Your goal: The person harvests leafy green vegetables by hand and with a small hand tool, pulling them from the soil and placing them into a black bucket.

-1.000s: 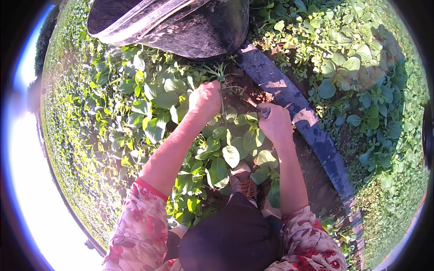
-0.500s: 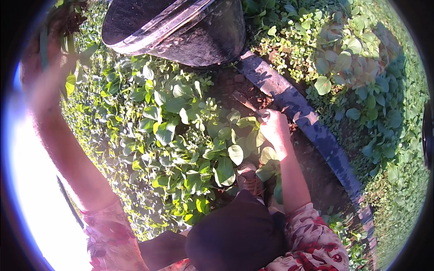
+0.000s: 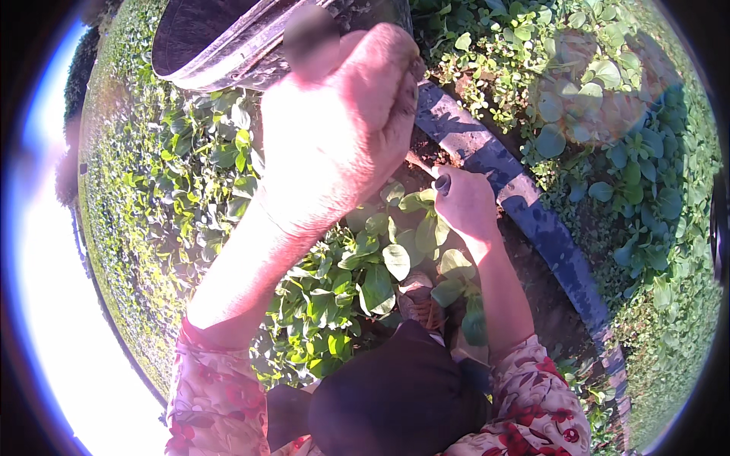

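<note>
My left hand (image 3: pixel 342 114) is raised close in the middle, over the lower rim of a black bucket (image 3: pixel 251 57). Its fingers are curled into a fist; whatever they hold, if anything, is hidden. Lower and to the right, my right hand (image 3: pixel 465 201) is closed around the dark handle (image 3: pixel 442 184) of a small hand tool. Its narrow, rusty-looking blade (image 3: pixel 417 161) points up and left over bare brown soil, partly hidden by my left hand. Broad-leaved green plants (image 3: pixel 395 258) grow just left of my right hand.
A dark flat strip (image 3: pixel 544 209) curves down the right side beside the soil. Past it grow more leafy plants (image 3: pixel 631 175). Dense green growth (image 3: pixel 144 175) covers the left. A brown shoe (image 3: pixel 418 300) stands among leaves below, partly hidden by a dark rounded shape (image 3: pixel 395 387).
My left hand has swung from the far upper left, where leaves hung by it, to the middle in front of the bucket. My right hand has shifted slightly right, still gripping the tool.
</note>
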The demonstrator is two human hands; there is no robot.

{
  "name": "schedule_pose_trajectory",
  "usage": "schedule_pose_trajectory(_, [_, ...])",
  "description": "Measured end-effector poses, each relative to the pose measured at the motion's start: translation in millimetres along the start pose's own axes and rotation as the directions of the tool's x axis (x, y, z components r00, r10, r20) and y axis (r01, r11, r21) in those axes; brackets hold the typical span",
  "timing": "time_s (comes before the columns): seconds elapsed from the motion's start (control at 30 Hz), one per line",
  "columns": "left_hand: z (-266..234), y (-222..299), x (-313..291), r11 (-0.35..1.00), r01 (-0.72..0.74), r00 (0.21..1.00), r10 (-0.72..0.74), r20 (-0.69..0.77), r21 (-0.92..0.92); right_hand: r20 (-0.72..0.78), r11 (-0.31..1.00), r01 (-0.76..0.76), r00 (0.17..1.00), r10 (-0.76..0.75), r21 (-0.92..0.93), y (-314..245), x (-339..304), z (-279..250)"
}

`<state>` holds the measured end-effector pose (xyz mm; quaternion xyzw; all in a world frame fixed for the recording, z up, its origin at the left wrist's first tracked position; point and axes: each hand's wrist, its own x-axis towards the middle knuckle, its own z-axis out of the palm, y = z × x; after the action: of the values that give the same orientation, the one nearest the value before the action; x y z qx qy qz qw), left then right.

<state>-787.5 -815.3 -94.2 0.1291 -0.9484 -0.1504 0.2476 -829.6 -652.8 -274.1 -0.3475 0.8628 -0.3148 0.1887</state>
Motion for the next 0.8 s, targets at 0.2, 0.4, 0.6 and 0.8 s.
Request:
schedule_pose_trajectory(0.2, [130,-149,-93,0.899,0.312,0.664,-0.438,0.606,0.308,0.067,0.984,0.150,0.985,-0.157,0.094,-46,31,23])
schedule_pose_trajectory(0.4, [121,-193,-127,0.787,0.179,0.602,-0.562,0.566,0.591,0.289,0.997,0.074,0.955,-0.072,0.002,-46,29,23])
schedule_pose_trajectory(0.6, [117,-198,-115,0.699,0.318,0.420,-0.709,0.567,0.640,0.281,1.000,0.025,0.959,-0.024,-0.001,-36,30,33])
schedule_pose_trajectory(0.8, [116,-222,-128,0.750,0.261,0.535,-0.636,0.556,0.607,0.280,0.997,0.064,0.957,-0.070,0.031,-35,38,33])
